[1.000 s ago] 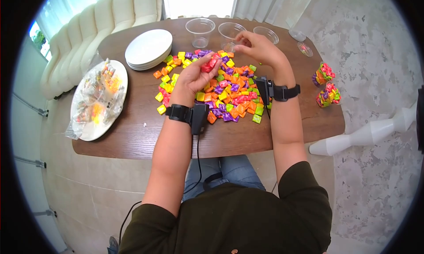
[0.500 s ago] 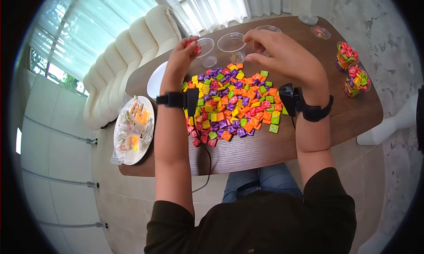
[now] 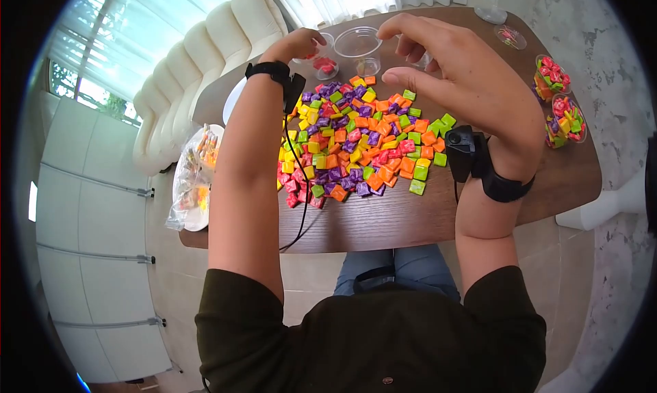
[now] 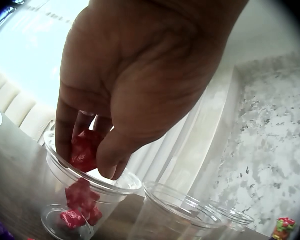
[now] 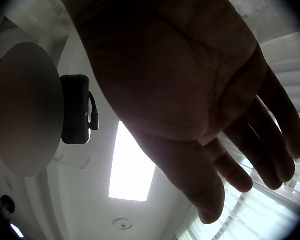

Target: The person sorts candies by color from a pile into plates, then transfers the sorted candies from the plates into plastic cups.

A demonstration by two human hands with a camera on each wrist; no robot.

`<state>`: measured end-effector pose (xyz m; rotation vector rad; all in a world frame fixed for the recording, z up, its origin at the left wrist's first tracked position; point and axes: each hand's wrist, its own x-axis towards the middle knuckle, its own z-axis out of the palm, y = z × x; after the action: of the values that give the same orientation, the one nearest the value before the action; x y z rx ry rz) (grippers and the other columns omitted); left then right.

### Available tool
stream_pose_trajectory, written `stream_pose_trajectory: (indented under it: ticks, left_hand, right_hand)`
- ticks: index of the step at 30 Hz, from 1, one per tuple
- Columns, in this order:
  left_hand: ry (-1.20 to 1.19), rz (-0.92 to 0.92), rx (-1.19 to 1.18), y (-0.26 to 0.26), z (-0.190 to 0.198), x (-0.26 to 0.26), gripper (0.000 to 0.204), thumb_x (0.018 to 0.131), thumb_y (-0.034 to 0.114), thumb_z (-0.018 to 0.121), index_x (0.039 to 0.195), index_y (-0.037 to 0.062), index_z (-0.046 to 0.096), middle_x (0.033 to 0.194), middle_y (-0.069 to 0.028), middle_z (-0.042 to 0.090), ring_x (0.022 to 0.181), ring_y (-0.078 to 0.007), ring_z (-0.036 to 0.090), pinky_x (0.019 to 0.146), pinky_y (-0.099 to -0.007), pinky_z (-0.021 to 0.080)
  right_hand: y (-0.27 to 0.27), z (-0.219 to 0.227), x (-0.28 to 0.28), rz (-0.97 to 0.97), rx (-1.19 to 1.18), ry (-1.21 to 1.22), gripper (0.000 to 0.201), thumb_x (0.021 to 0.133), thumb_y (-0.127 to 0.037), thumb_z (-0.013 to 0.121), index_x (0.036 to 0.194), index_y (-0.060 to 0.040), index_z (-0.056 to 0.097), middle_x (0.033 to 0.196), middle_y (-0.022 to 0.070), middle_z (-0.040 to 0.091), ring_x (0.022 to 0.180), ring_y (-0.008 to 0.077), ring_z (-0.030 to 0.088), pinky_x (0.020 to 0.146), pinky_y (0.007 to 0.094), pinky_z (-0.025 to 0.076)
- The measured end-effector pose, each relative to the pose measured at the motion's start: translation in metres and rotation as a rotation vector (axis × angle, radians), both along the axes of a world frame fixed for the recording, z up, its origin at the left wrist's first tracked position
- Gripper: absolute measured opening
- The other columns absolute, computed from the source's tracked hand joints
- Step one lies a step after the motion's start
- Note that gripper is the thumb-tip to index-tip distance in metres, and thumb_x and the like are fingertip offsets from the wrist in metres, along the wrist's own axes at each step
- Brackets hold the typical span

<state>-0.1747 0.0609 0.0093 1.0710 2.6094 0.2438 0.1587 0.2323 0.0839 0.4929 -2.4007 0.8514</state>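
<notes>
My left hand [image 3: 295, 45] reaches over the leftmost clear plastic cup [image 4: 52, 162], fingertips dipping inside its rim. Between the fingers and thumb sits a red wrapped candy [image 4: 85, 151]. Below it, several more red candies [image 4: 79, 196] are inside the cup, some close to its base. My right hand [image 3: 458, 64] hovers near a second clear cup [image 3: 359, 44], its fingers loosely bent and apart, nothing in them. The palm shows bare in the right wrist view. In front of the cups spreads a pile of wrapped candies [image 3: 363, 140] in purple, orange, yellow, green and red.
Two cups filled with candies [image 3: 567, 119] stand at the table's right side, near a small clear dish [image 3: 510, 37]. At the left lies an oval plate [image 3: 198, 218] with bagged items, partly behind my left forearm. White plates [image 3: 235, 102] sit beyond that arm.
My left hand has carried red candies from above the pile to the leftmost cup, and some are now in it. The right hand has stayed raised near the cups. The head view has shifted.
</notes>
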Motion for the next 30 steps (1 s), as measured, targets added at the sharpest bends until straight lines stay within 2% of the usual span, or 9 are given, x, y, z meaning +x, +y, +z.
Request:
stream_pose_trajectory:
  ticks: [6, 9, 11, 14, 17, 20, 22, 27, 30]
  left_hand:
    - [-0.002, 0.046, 0.078, -0.008, 0.001, 0.005, 0.035, 0.082, 0.007, 0.056, 0.117, 0.0089, 0.057, 0.11, -0.0096, 0.06, 0.091, -0.017, 0.058, 0.074, -0.029, 0.05]
    - [0.097, 0.007, 0.275, -0.015, 0.007, 0.014, 0.031, 0.085, 0.011, 0.054, 0.116, 0.0086, 0.057, 0.109, -0.0087, 0.06, 0.094, -0.0165, 0.058, 0.077, -0.0279, 0.049]
    - [0.01, 0.037, 0.467, -0.023, 0.016, 0.046, 0.03, 0.088, 0.015, 0.053, 0.116, 0.0069, 0.057, 0.11, -0.0077, 0.059, 0.096, -0.0165, 0.057, 0.081, -0.0275, 0.048]
    - [-0.206, 0.082, 0.745, -0.045, 0.02, 0.103, 0.03, 0.091, 0.018, 0.052, 0.117, 0.0042, 0.055, 0.111, -0.0068, 0.058, 0.098, -0.016, 0.057, 0.086, -0.0274, 0.047]
    - [-0.458, 0.09, 0.968, -0.068, 0.004, 0.137, 0.03, 0.092, 0.018, 0.051, 0.118, 0.0024, 0.053, 0.114, -0.0071, 0.057, 0.1, -0.0151, 0.057, 0.088, -0.028, 0.046]
    - [-0.709, 0.143, 1.167, -0.085, -0.015, 0.158, 0.03, 0.093, 0.018, 0.049, 0.119, 0.0031, 0.051, 0.116, -0.0076, 0.056, 0.101, -0.014, 0.057, 0.086, -0.026, 0.046]
    - [-0.85, 0.214, 1.287, -0.093, -0.031, 0.161, 0.03, 0.093, 0.018, 0.049, 0.119, 0.0036, 0.05, 0.116, -0.0073, 0.056, 0.101, -0.0141, 0.057, 0.085, -0.025, 0.046]
    - [-1.006, 0.262, 1.343, -0.1, -0.05, 0.159, 0.03, 0.092, 0.022, 0.052, 0.119, 0.008, 0.051, 0.114, -0.0051, 0.056, 0.101, -0.0126, 0.056, 0.084, -0.0261, 0.046]
    - [-0.984, 0.314, 1.328, -0.097, -0.06, 0.157, 0.031, 0.092, 0.023, 0.053, 0.119, 0.008, 0.051, 0.112, -0.0049, 0.057, 0.099, -0.0124, 0.056, 0.083, -0.0264, 0.047]
  right_hand:
    - [0.0, -0.002, -0.003, 0.03, 0.021, 0.031, 0.036, 0.08, -0.022, 0.064, 0.109, -0.0044, 0.053, 0.085, 0.0092, 0.057, 0.078, 0.0188, 0.055, 0.066, 0.0285, 0.045]
    - [-0.002, -0.002, -0.003, 0.021, 0.031, 0.007, 0.035, 0.08, -0.022, 0.063, 0.109, -0.0054, 0.053, 0.085, 0.0093, 0.057, 0.079, 0.0193, 0.055, 0.067, 0.0288, 0.045]
    - [-0.005, -0.003, -0.006, 0.016, 0.052, -0.009, 0.035, 0.081, -0.022, 0.063, 0.109, -0.0058, 0.053, 0.085, 0.0094, 0.057, 0.079, 0.0196, 0.055, 0.067, 0.029, 0.045]
    - [-0.014, -0.001, -0.011, 0.041, 0.06, -0.027, 0.035, 0.079, -0.023, 0.061, 0.101, 0.0029, 0.054, 0.085, 0.0198, 0.059, 0.079, 0.0309, 0.058, 0.072, 0.0367, 0.046]
    - [-0.024, -0.008, -0.022, 0.079, 0.056, -0.113, 0.033, 0.076, -0.018, 0.064, 0.1, 0.0021, 0.054, 0.085, 0.0197, 0.06, 0.081, 0.0314, 0.059, 0.072, 0.0373, 0.047]
    - [-0.037, -0.019, -0.037, 0.107, 0.171, -0.229, 0.039, 0.076, -0.014, 0.067, 0.111, -0.005, 0.054, 0.086, 0.0112, 0.058, 0.079, 0.0193, 0.057, 0.067, 0.0296, 0.047]
    - [-0.05, -0.037, -0.056, 0.172, 0.271, -0.288, 0.037, 0.072, -0.009, 0.068, 0.107, -0.0043, 0.055, 0.088, 0.0131, 0.058, 0.082, 0.0239, 0.058, 0.071, 0.0331, 0.048]
    - [-0.086, -0.091, -0.087, 0.257, 0.504, -0.59, 0.027, 0.069, -0.008, 0.067, 0.095, -0.0049, 0.056, 0.092, 0.0129, 0.057, 0.09, 0.0293, 0.055, 0.078, 0.0386, 0.045]
    - [-0.084, -0.116, -0.101, 0.239, 0.531, -0.547, 0.021, 0.07, -0.005, 0.064, 0.089, -0.0041, 0.055, 0.09, 0.0124, 0.056, 0.087, 0.0302, 0.055, 0.076, 0.0393, 0.044]
